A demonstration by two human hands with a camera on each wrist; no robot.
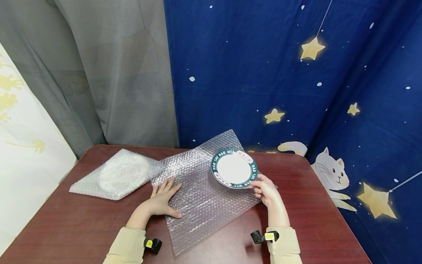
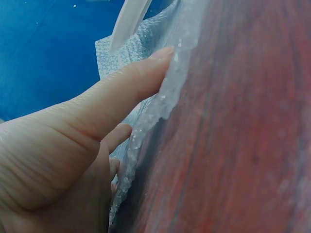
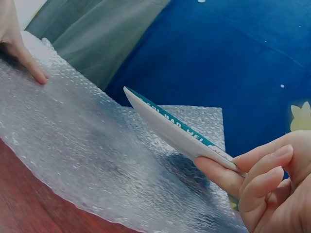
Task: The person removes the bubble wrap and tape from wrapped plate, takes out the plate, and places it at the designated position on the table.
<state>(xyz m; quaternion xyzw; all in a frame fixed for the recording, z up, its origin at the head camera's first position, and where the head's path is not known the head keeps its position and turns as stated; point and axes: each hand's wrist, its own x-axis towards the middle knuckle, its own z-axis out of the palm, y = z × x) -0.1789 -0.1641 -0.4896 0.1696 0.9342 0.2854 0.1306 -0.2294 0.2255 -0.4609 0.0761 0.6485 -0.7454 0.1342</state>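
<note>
My right hand [image 1: 266,190] pinches the near right rim of a round plate [image 1: 234,168], white in the middle with a dark green lettered border. In the right wrist view the plate [image 3: 170,127] is tilted and raised over a sheet of bubble wrap [image 1: 204,205]. With fingers spread, my left hand [image 1: 163,200] rests on the left edge of that sheet. Its thumb [image 2: 131,87] lies along the sheet's edge in the left wrist view. The sheet lies at an angle across the table, its far corner rising at the back edge.
To the left lies a bubble-wrapped bundle [image 1: 122,174] with a round pale shape inside, its right end meeting the loose sheet. The dark red wooden table [image 1: 313,220] ends at a grey curtain [image 1: 132,73] and a blue star-patterned curtain [image 1: 237,73].
</note>
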